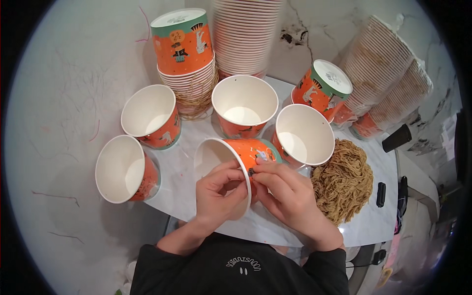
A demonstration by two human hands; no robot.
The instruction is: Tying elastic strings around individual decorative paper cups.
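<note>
An orange paper bucket [241, 147] with a white inside and a green base band lies tipped on its side before me, its mouth toward the left. My left hand [220, 193] reaches into the mouth, fingers curled closed against the inner wall by the rim. On the outside, my right hand [286, 191] has its fingertips drawn together on the orange wall, beside a small dark spot. Whether any thread is between the fingers is hidden. Behind it stands an upright paper bucket [245, 105]; another bucket [305, 132] leans to its right.
Two more buckets [150, 115] [125, 169] sit at the left. Upside-down bucket stacks [182, 44] [248, 34] rise behind, one with string looped around it. Right of my hands lies a heap of tan string [343, 182]; farther right are wrapped stacks [376, 64] and a black cup [397, 138].
</note>
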